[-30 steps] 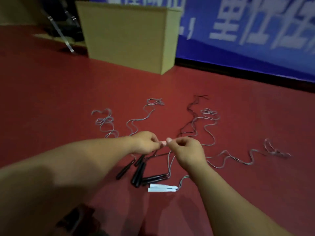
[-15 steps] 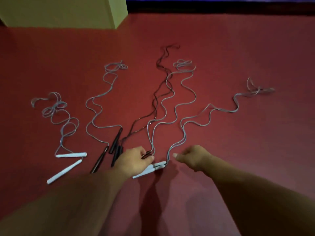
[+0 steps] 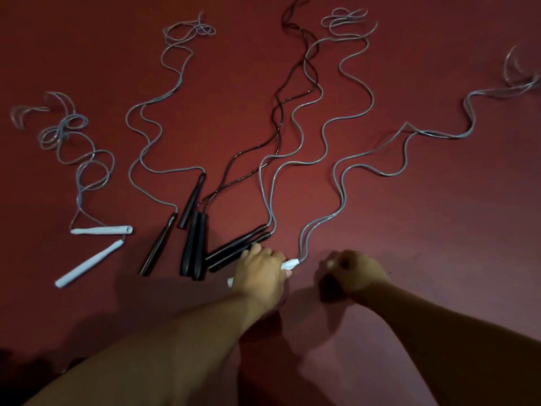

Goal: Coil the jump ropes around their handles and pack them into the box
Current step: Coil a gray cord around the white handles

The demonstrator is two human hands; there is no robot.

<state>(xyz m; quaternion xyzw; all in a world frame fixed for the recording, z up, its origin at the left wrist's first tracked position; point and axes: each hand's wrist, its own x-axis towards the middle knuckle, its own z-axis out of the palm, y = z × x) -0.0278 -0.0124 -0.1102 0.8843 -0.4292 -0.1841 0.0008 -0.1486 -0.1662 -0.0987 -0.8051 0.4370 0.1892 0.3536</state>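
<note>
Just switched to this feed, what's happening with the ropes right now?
A person crouches over several jump ropes spread uncoiled on the red floor. The left hand grips a pair of white handles; the right hand hovers beside them, fingers curled, holding nothing. No rope is coiled yet, and no box is in view.

A dark red floor [image 3: 409, 230] fills the view, matte and faintly speckled; dark shadows [image 3: 330, 288] lie on it just below the fingers.

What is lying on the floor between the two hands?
In the head view, between the left hand and the right hand lie the tip of the white handles, the grey rope's start, then bare red floor.
</note>
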